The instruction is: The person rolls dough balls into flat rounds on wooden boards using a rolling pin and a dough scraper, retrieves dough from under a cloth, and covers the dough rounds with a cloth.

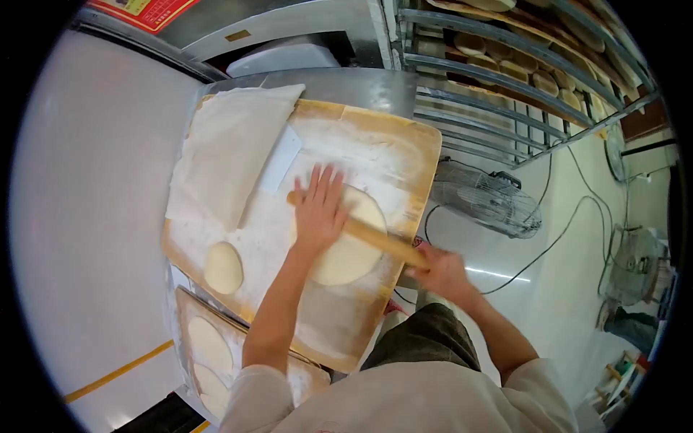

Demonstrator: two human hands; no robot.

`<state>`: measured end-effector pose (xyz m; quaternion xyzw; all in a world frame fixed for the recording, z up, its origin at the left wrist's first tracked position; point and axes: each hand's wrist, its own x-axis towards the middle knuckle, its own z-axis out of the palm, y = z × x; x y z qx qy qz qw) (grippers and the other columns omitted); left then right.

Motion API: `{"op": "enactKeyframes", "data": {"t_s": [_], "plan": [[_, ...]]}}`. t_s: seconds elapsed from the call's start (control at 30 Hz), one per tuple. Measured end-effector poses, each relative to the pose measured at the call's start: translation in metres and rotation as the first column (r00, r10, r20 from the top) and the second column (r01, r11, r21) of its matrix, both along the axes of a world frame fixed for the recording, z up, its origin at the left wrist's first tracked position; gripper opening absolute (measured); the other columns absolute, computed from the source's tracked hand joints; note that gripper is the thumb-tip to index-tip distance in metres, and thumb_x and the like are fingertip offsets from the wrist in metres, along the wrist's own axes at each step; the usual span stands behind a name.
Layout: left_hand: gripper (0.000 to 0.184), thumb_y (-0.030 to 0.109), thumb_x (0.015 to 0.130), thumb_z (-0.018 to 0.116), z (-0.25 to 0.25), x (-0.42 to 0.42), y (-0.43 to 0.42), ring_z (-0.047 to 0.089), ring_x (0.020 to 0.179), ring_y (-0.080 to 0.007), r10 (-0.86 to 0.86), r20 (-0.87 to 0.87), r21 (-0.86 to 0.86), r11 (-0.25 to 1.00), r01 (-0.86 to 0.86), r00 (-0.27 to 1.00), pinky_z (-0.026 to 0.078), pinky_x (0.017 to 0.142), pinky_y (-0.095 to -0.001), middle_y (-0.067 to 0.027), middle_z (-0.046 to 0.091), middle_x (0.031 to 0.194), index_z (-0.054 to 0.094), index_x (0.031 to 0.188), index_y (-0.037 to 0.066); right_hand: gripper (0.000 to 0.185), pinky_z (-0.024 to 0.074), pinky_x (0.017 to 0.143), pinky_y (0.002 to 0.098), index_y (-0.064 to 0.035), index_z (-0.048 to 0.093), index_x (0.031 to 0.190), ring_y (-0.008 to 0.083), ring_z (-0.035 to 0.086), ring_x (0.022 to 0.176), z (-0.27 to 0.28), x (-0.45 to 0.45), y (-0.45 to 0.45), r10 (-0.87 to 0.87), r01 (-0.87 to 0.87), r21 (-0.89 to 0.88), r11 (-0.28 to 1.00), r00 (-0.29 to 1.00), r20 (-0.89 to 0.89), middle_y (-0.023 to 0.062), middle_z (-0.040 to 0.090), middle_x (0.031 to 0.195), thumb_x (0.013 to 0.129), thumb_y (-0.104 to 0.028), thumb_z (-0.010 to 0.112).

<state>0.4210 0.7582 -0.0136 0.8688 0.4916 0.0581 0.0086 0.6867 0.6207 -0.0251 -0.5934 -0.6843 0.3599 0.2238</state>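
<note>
My left hand (320, 213) lies flat across the upper part of a wooden rolling pin (382, 244), its fingers stretched out and slightly blurred. Wrapped round the pin's lower end is my right hand (442, 273), just past the board's right edge. Beneath the pin a round, flat sheet of dough (345, 263) is spread on the floured wooden board (325, 325). A thick oval piece of dough (224, 268) sits to the left of my left forearm. Beyond it, a pale cloth (227, 148) covers the board's far left part, with a white flat scraper-like piece (280, 160) partly under its edge.
Below the board's left edge, a tray (189, 307) holds flat dough pieces (209, 345). A metal rack (498, 90) with shaped dough or bread stands at the upper right. A fan (487, 198) and loose cables lie on the floor to the right.
</note>
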Motion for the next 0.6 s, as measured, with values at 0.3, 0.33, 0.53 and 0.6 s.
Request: {"op": "enactKeyframes", "data": {"t_s": [0.3,0.33,0.53,0.6], "plan": [[0.06,0.036,0.095,0.043,-0.007,-0.012,-0.04,0.026,0.143,-0.0336,0.027,0.05,-0.04,0.999,-0.025,0.998,0.005,0.114,-0.0624,-0.0136,0.034,0.152,0.034,0.146,0.006,0.04,0.0463,0.051,0.0466,-0.005,0.053,0.091,0.0364,0.061,0.057,-0.008,0.008,-0.019,0.106,-0.105,-0.016,0.994,0.982,0.157,0.0146,0.061,0.069,0.079,-0.039,0.07],[0.06,0.038,0.095,0.044,-0.005,-0.028,-0.067,0.027,0.142,-0.0336,0.11,0.113,-0.121,0.988,-0.096,0.988,0.004,0.113,-0.0643,-0.0131,0.035,0.151,0.036,0.145,0.005,0.04,0.0463,0.05,0.0464,-0.0053,0.053,0.091,0.0356,0.061,0.057,-0.003,0.006,-0.027,0.126,-0.124,-0.025,0.992,0.986,0.106,0.0142,0.061,0.068,0.079,-0.039,0.07],[0.062,0.038,0.093,0.047,0.035,-0.015,-0.003,0.027,0.142,-0.0331,0.007,0.043,-0.037,0.999,-0.005,0.999,0.007,0.114,-0.0612,-0.013,0.037,0.149,0.038,0.143,0.003,0.036,0.0475,0.05,0.0458,-0.0064,0.052,0.089,0.0328,0.061,0.057,0.011,0.001,-0.022,0.09,-0.089,-0.021,0.996,0.994,0.062,0.0125,0.06,0.066,0.078,-0.035,0.07],[0.06,0.038,0.093,0.045,0.025,-0.004,0.002,0.026,0.142,-0.0338,0.021,0.125,-0.007,1.0,-0.02,0.992,0.008,0.114,-0.0606,-0.0128,0.037,0.15,0.038,0.143,0.004,0.036,0.0476,0.05,0.0458,-0.0063,0.052,0.09,0.0327,0.061,0.058,0.013,0.004,-0.014,0.052,-0.06,0.073,0.996,0.993,0.103,0.0123,0.06,0.066,0.077,-0.035,0.071]]}}
